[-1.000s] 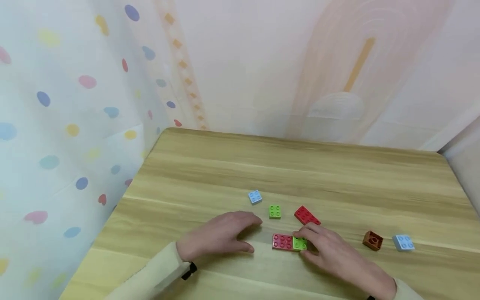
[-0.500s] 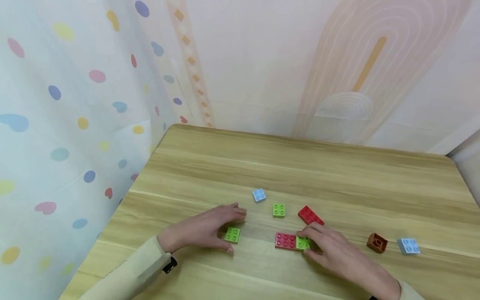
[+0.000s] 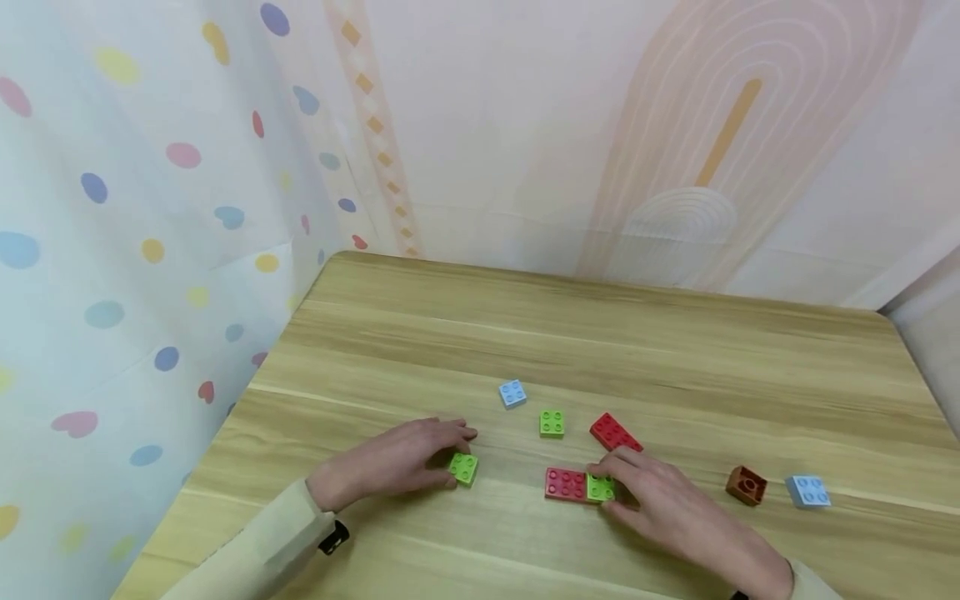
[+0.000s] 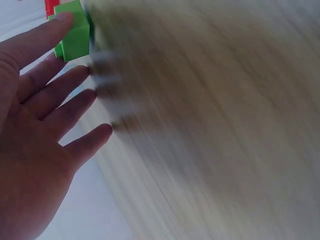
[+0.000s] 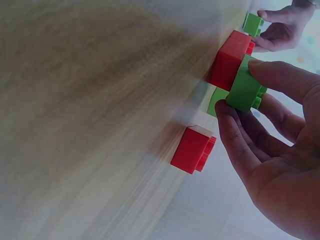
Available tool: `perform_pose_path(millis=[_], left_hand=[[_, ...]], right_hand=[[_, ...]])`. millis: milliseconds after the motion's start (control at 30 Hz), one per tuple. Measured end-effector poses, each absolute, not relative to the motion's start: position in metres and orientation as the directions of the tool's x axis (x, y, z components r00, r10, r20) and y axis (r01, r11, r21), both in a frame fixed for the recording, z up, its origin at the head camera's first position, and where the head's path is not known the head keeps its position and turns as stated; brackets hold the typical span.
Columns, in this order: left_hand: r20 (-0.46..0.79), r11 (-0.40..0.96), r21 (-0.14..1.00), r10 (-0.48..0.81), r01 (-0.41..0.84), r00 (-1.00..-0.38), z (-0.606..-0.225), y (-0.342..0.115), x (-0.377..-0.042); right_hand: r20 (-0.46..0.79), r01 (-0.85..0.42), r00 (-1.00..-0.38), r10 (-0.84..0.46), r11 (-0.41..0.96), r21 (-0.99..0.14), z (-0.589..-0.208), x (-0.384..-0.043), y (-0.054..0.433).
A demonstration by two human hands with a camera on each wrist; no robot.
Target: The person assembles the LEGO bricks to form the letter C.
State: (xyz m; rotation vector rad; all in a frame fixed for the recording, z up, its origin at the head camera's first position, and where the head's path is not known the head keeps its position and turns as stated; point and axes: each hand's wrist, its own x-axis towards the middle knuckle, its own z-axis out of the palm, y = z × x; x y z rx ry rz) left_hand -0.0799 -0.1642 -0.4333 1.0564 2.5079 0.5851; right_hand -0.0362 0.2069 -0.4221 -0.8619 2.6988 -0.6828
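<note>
My left hand [image 3: 408,458] pinches a green toy brick [image 3: 463,468] with four-sided studded top between thumb and index finger, low over the table; in the left wrist view the green brick [image 4: 76,32] shows at the thumb tip, other fingers spread. My right hand [image 3: 660,500] grips another green brick [image 3: 600,487] at the right end of a red brick [image 3: 565,483], thumb and fingers on opposite sides. From the right wrist, this green brick [image 5: 243,87] overlaps the red brick's end [image 5: 231,60] and stands a little higher.
Beyond the hands lie a light blue brick [image 3: 512,393], a loose green brick [image 3: 551,423] and a red brick [image 3: 615,432]. At right are an overturned brown brick [image 3: 746,485] and a second light blue brick [image 3: 808,491]. Patterned curtains [image 3: 487,125] border the wooden table [image 3: 420,333].
My left hand has moved left and its thumb and finger have closed on the green brick there. My right hand stays on its green brick at the red one.
</note>
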Motion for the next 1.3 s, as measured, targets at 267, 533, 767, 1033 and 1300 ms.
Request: perform_pose_path(millis=[267, 533, 767, 1033, 1300], left_hand=[[-0.130, 0.587, 0.611, 0.736, 0.531, -0.664, -0.429, -0.149, -0.081], [-0.054, 0.536, 0.622, 0.757, 0.571, -0.651, -0.427, -0.126, -0.080], [-0.027, 0.520, 0.640, 0.751, 0.566, -0.660, -0.425, -0.111, -0.075], [0.006, 0.516, 0.642, 0.736, 0.566, -0.677, -0.429, -0.097, -0.072], [-0.016, 0.526, 0.646, 0.733, 0.553, -0.680, -0.433, -0.086, -0.071]], right_hand=[[-0.049, -0.500, -0.803, -0.594, 0.716, -0.487, -0.423, -0.036, 0.208], [-0.051, -0.487, -0.812, -0.582, 0.722, -0.491, -0.421, -0.036, 0.211], [-0.052, -0.493, -0.803, -0.594, 0.711, -0.502, -0.422, -0.037, 0.209], [-0.059, -0.490, -0.804, -0.592, 0.715, -0.499, -0.423, -0.037, 0.207], [-0.057, -0.489, -0.805, -0.591, 0.714, -0.502, -0.423, -0.037, 0.208]])
